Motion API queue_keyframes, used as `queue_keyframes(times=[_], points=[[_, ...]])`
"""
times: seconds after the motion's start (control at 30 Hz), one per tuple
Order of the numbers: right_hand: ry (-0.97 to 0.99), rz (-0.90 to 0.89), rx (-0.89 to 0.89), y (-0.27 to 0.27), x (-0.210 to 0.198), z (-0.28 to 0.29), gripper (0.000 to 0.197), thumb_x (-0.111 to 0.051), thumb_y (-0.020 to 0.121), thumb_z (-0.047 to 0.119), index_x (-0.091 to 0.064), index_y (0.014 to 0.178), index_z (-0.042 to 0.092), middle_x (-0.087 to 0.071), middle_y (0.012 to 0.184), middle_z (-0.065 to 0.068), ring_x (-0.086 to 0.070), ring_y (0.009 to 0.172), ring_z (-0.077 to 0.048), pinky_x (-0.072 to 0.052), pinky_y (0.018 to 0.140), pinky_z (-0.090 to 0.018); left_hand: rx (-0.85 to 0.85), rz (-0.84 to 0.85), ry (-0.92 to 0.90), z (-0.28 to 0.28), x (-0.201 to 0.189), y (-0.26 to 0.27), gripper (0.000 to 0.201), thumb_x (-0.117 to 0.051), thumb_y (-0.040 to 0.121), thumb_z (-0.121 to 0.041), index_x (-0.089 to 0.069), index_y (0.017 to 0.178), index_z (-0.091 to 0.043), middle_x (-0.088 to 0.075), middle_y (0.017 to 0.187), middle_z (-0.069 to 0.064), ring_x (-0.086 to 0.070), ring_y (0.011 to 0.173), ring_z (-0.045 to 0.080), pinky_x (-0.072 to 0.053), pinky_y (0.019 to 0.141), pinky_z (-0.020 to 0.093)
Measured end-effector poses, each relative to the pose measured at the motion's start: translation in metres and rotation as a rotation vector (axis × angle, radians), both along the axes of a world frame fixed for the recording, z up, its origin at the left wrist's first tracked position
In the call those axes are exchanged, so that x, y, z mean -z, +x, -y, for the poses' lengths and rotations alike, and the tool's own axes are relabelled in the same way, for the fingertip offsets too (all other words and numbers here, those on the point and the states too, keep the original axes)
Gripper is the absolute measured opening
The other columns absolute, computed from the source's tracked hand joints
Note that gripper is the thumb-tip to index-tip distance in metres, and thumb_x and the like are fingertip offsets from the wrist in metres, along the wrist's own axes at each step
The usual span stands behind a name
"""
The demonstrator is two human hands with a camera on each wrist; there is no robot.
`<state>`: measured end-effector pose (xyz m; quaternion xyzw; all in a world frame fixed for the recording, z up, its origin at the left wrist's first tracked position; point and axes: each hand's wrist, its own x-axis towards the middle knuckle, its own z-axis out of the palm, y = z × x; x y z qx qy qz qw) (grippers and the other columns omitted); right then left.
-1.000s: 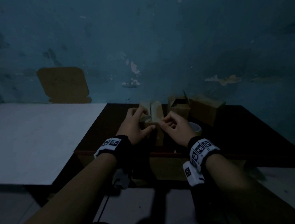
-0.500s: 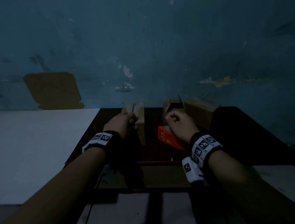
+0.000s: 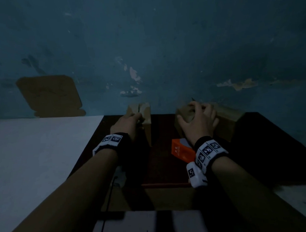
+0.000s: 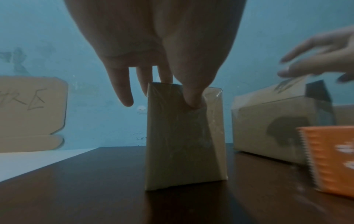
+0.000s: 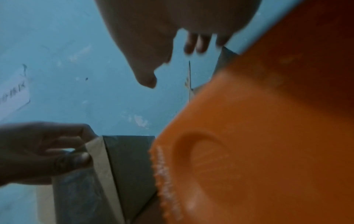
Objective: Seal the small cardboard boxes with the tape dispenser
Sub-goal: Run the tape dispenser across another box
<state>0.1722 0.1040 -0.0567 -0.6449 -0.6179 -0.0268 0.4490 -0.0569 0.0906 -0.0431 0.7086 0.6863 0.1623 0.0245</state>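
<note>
A narrow cardboard box wrapped in clear tape [image 3: 146, 116] [image 4: 184, 136] stands upright at the back of the dark table [image 3: 161, 161]. My left hand [image 3: 139, 119] [image 4: 178, 91] pinches its top, thumb on the near face and fingers behind. An orange tape dispenser [image 3: 181, 149] [image 5: 258, 136] lies on the table below my right wrist, with no hand on it. My right hand [image 3: 197, 112] [image 4: 306, 63] is spread with straight fingers over a second small box [image 3: 182, 112] [image 4: 268, 124], whose flap stands up. Whether it touches that box I cannot tell.
A third cardboard box [image 3: 227, 119] sits just right of my right hand, against the blue wall. A white surface [image 3: 45, 155] adjoins the table on the left. A cardboard sign [image 3: 49, 95] leans on the wall behind it.
My left hand has carried the taped box from the table's middle to the back left. My right hand has left it, opened and reached forward over the second box. The dispenser now shows.
</note>
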Motion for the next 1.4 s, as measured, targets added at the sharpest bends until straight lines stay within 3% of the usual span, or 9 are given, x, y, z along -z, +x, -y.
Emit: queue_keyframes(times=[0.2,0.43,0.57,0.7,0.83,0.93,1.03,1.27,1.4], points=[[-0.227,-0.062,0.046,0.005,0.012,-0.019,0.074,-0.071,0.069,0.061,-0.037,0.132,0.042,-0.016,0.155,-0.004,-0.012,0.143,-0.032,-0.014,0.112,-0.054,-0.005,0.016,-0.019,-0.022,0.000,-0.008,0.036,-0.063,0.086,-0.028,-0.050,0.120,-0.030,-0.054,0.126,0.009,-0.054,0.111,0.031,-0.047,0.092,0.045],[-0.293,-0.101,-0.008,0.015,0.019,-0.026,0.052,-0.068,0.082,0.031,-0.045,0.129,0.029,-0.023,0.150,-0.002,-0.024,0.134,-0.032,-0.040,0.099,-0.048,-0.034,-0.010,0.027,-0.028,0.005,-0.007,0.040,-0.064,0.085,-0.026,-0.047,0.122,-0.028,-0.048,0.133,0.005,-0.039,0.129,0.026,-0.034,0.104,0.055],[-0.229,-0.205,-0.052,0.015,0.014,-0.024,0.048,-0.067,0.083,0.024,-0.048,0.127,0.028,-0.027,0.147,-0.002,-0.025,0.132,-0.031,-0.040,0.100,-0.047,-0.018,0.003,-0.044,-0.025,0.005,-0.006,0.053,-0.062,0.088,-0.024,-0.039,0.135,-0.035,-0.022,0.157,-0.002,-0.007,0.148,0.024,-0.014,0.109,0.069],[-0.086,-0.322,-0.134,0.015,0.002,-0.013,0.045,-0.071,0.081,0.023,-0.051,0.121,0.026,-0.034,0.138,-0.003,-0.031,0.128,-0.027,-0.036,0.104,-0.042,-0.065,0.010,-0.014,-0.015,0.006,-0.012,0.067,-0.053,0.094,-0.034,-0.016,0.149,-0.042,0.001,0.162,-0.003,0.007,0.149,0.025,-0.010,0.109,0.071],[-0.009,-0.411,-0.297,0.017,-0.016,0.001,0.050,-0.075,0.078,0.021,-0.049,0.120,0.025,-0.039,0.130,-0.005,-0.043,0.116,-0.018,-0.040,0.096,-0.031,-0.027,0.057,0.151,-0.002,-0.004,-0.013,0.079,-0.055,0.092,-0.041,-0.008,0.154,-0.031,-0.007,0.162,0.007,-0.002,0.149,0.027,-0.015,0.116,0.057],[-0.088,-0.512,-0.496,0.014,-0.026,0.018,0.057,-0.077,0.077,0.023,-0.043,0.120,0.036,-0.043,0.129,-0.002,-0.049,0.116,-0.020,-0.048,0.097,-0.043,0.133,0.385,0.314,0.015,-0.013,-0.007,0.076,-0.056,0.089,-0.044,-0.020,0.152,-0.022,-0.026,0.156,0.011,-0.020,0.145,0.028,-0.023,0.117,0.046],[-0.159,-0.453,-0.612,0.006,-0.029,0.042,0.060,-0.077,0.078,0.027,-0.039,0.122,0.043,-0.043,0.132,0.004,-0.046,0.121,-0.021,-0.046,0.099,-0.049,0.192,0.657,0.358,0.042,-0.020,0.001,0.070,-0.060,0.092,-0.037,-0.024,0.151,-0.024,-0.030,0.154,0.002,-0.027,0.137,0.008,-0.032,0.113,0.038],[-0.143,-0.373,-0.725,-0.010,-0.025,0.081,0.065,-0.079,0.075,0.025,-0.041,0.125,0.040,-0.045,0.127,0.011,-0.048,0.119,-0.013,-0.046,0.098,-0.039,0.293,0.599,0.342,0.074,-0.014,-0.002,0.100,-0.077,0.077,-0.039,-0.014,0.153,-0.027,-0.023,0.158,-0.003,-0.020,0.135,0.000,-0.022,0.110,0.025],[-0.170,-0.268,-0.783,-0.009,-0.019,0.092,0.061,-0.079,0.073,0.026,-0.043,0.121,0.042,-0.047,0.124,0.011,-0.049,0.118,-0.013,-0.049,0.097,-0.044,0.305,0.587,0.272,0.083,-0.010,-0.006,0.107,-0.083,0.070,-0.042,-0.018,0.153,-0.025,-0.027,0.156,0.000,-0.028,0.141,0.013,-0.029,0.115,0.038]])
